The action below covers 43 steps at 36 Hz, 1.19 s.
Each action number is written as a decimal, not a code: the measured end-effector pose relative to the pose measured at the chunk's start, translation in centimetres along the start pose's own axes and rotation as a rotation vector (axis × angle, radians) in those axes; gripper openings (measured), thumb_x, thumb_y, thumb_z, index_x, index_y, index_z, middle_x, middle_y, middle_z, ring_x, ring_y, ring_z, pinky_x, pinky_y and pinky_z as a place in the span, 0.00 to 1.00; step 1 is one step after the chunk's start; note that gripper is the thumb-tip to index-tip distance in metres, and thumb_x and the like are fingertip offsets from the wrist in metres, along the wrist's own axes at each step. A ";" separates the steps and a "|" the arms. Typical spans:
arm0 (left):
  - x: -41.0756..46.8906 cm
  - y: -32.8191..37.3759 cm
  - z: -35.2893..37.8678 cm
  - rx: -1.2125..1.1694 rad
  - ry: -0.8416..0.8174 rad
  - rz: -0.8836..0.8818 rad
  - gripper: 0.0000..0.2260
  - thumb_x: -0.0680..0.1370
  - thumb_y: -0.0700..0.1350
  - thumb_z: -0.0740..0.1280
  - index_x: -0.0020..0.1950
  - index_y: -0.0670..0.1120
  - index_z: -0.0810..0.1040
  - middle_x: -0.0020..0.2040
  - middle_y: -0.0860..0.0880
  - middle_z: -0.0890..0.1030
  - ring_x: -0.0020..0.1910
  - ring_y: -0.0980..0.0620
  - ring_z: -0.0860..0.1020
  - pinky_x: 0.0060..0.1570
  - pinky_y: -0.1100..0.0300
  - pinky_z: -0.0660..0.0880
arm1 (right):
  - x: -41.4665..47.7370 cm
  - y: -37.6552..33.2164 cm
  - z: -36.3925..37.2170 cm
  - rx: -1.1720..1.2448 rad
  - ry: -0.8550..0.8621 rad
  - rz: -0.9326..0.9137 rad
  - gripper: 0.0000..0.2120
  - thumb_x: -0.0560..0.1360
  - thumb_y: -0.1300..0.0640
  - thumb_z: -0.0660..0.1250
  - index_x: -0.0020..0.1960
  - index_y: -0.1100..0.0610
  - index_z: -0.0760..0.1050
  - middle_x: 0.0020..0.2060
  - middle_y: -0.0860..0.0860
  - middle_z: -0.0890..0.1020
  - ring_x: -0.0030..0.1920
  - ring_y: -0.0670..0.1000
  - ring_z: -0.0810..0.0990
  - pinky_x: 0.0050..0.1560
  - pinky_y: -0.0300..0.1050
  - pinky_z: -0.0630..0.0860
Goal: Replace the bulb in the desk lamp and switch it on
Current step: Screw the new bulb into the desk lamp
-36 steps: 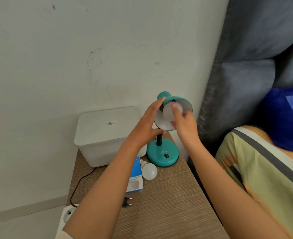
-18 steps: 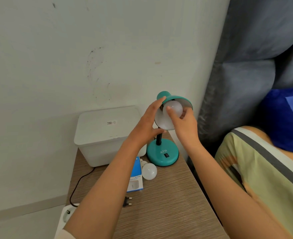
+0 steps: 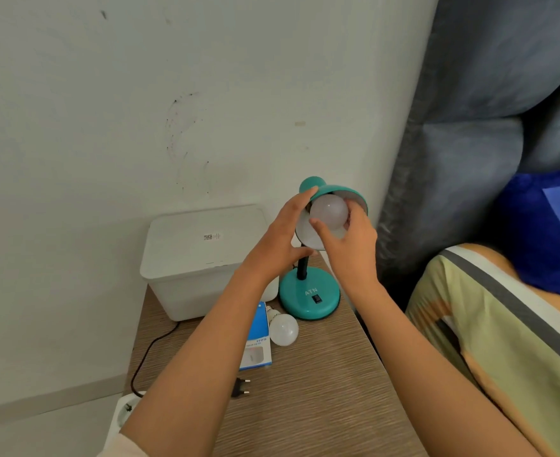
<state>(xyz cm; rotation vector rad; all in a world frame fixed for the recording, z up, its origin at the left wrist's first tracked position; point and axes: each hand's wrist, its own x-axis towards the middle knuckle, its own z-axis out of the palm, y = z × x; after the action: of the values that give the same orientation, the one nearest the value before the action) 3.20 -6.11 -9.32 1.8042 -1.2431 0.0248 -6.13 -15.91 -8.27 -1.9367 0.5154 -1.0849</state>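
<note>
Gripping the white bulb inside the teal lamp shade near the counter's far right corner, the right hand fingers wrap it; the left hand clasps the shade's left rim, steadying it. The bulb's axis points up-left into the socket, so twisting falls to the right hand

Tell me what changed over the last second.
The right hand shifted its grip around the bulb in the shade, thumb now lower left. The left hand kept holding the lamp shade. The spare bulb, box and plug stayed put.
</note>
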 end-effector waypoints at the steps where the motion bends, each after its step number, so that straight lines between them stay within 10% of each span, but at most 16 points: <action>1: 0.0 0.0 0.0 0.004 -0.001 0.003 0.45 0.69 0.37 0.75 0.69 0.68 0.50 0.68 0.62 0.60 0.65 0.73 0.59 0.66 0.71 0.62 | -0.1 -0.1 0.1 0.043 0.023 0.038 0.25 0.71 0.51 0.71 0.64 0.57 0.69 0.58 0.53 0.78 0.56 0.48 0.76 0.58 0.42 0.74; 16: -0.4 1.1 -0.1 0.105 -0.033 -0.009 0.45 0.70 0.37 0.74 0.72 0.61 0.46 0.73 0.56 0.57 0.66 0.69 0.56 0.59 0.83 0.53 | 0.1 -1.0 -1.1 -0.074 -0.053 0.017 0.21 0.71 0.49 0.69 0.59 0.59 0.72 0.52 0.54 0.80 0.51 0.51 0.79 0.49 0.41 0.76; 23: -1.6 2.9 -0.7 0.257 -0.018 -0.036 0.44 0.71 0.38 0.73 0.77 0.49 0.47 0.77 0.49 0.55 0.74 0.52 0.57 0.71 0.58 0.58 | -0.6 -2.3 -3.6 -0.232 -0.211 0.028 0.15 0.75 0.55 0.65 0.57 0.64 0.73 0.50 0.61 0.80 0.50 0.56 0.78 0.44 0.41 0.71; 35: -9.5 1.4 -4.0 0.545 -0.081 -0.300 0.31 0.79 0.58 0.58 0.76 0.44 0.53 0.77 0.46 0.55 0.77 0.48 0.47 0.74 0.53 0.43 | -8.1 -1.7 -3.8 -0.356 -0.499 0.024 0.20 0.77 0.54 0.62 0.65 0.64 0.69 0.62 0.60 0.76 0.62 0.57 0.74 0.61 0.48 0.69; 43: -14.5 -3.6 -8.6 0.516 0.113 -0.548 0.34 0.78 0.60 0.57 0.77 0.43 0.49 0.78 0.46 0.49 0.77 0.48 0.44 0.75 0.53 0.47 | -9.4 0.5 2.3 -0.420 -0.676 0.023 0.34 0.78 0.46 0.57 0.76 0.59 0.47 0.77 0.55 0.53 0.77 0.53 0.50 0.74 0.45 0.51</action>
<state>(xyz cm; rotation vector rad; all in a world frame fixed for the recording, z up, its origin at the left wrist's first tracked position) 2.58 10.60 -13.58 2.5034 -0.6595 0.1470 -9.26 -8.72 -14.02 -2.4879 0.3952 -0.2602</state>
